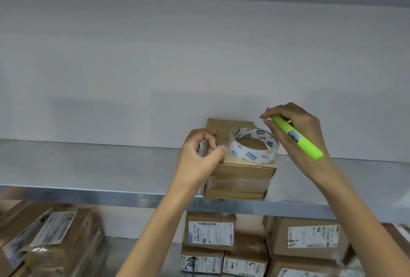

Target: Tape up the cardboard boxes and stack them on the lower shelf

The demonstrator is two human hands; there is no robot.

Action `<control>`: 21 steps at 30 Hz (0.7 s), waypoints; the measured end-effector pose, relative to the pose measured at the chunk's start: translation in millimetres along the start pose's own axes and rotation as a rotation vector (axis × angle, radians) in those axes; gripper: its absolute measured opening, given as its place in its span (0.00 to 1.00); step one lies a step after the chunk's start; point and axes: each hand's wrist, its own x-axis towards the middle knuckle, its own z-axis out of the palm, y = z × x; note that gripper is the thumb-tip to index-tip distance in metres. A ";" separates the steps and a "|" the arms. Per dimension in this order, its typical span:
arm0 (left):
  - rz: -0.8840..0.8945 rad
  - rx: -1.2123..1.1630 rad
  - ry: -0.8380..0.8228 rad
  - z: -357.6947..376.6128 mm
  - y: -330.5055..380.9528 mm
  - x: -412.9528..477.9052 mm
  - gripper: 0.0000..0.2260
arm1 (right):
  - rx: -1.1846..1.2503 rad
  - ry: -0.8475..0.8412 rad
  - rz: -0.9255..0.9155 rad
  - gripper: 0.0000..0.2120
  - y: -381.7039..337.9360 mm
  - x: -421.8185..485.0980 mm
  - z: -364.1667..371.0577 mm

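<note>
A small brown cardboard box point(240, 176) stands on the upper metal shelf point(88, 165), clear tape across its front face. A roll of clear tape point(253, 144) with blue labels lies flat on the box top. My left hand point(199, 154) is at the box's left top edge, thumb and forefinger pinching the tape's free end beside the roll. My right hand point(295, 134) hovers at the roll's right side and grips a bright green box cutter point(297, 136), its tip pointing up-left over the roll.
Below the shelf edge, several labelled cardboard boxes point(210, 232) are stacked on the lower shelf, with more boxes at the right point(308, 236) and a pile at the left point(51, 236). A white wall backs the upper shelf, which is bare to the left and right of the box.
</note>
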 end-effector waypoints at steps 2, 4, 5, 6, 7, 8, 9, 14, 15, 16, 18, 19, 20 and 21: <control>-0.006 0.010 0.018 2.0 0.1 0.9 0.07 | -0.075 0.053 0.013 0.05 15.8 -9.0 4.6; -0.011 0.013 0.028 3.6 -0.6 1.2 0.07 | -0.104 0.107 0.077 0.07 29.4 -19.6 10.2; -0.009 0.011 0.029 4.3 -0.8 1.2 0.07 | -0.095 0.104 0.130 0.08 34.7 -24.7 12.8; -0.004 0.009 0.029 4.9 -1.0 1.1 0.06 | -0.093 0.065 0.176 0.08 38.5 -30.0 16.0; 0.003 0.009 0.028 5.3 -1.2 1.0 0.06 | -0.118 0.009 0.203 0.08 41.3 -35.6 19.6; 0.009 0.006 0.027 5.7 -1.5 1.1 0.06 | -0.171 -0.057 0.211 0.08 43.7 -40.8 23.3; 0.014 0.000 0.028 5.7 -1.9 1.1 0.06 | -0.231 -0.115 0.236 0.09 46.7 -45.1 26.4; 0.038 -0.025 0.002 2.6 -5.3 -0.5 0.06 | -0.551 -0.350 0.293 0.14 66.1 -45.5 40.0; 0.041 -0.032 -0.009 1.4 -5.8 -0.8 0.06 | -0.567 -0.378 0.295 0.15 66.6 -44.8 40.0; 0.044 -0.044 -0.019 0.6 -6.3 -0.9 0.06 | -0.560 -0.383 0.303 0.17 64.8 -44.6 38.7; 0.047 -0.078 -0.032 0.0 -6.9 -1.9 0.05 | -0.421 -0.223 0.352 0.18 56.3 -41.8 28.7; 0.046 -0.094 -0.032 0.0 -7.3 -2.7 0.05 | -0.308 -0.069 0.350 0.16 47.0 -38.2 20.8; 0.049 -0.105 -0.029 0.1 -7.9 -3.1 0.05 | -0.179 0.089 0.306 0.13 33.0 -32.8 11.8; 0.055 -0.110 -0.024 0.5 -8.6 -3.6 0.06 | -0.077 0.204 0.227 0.09 15.2 -27.2 3.9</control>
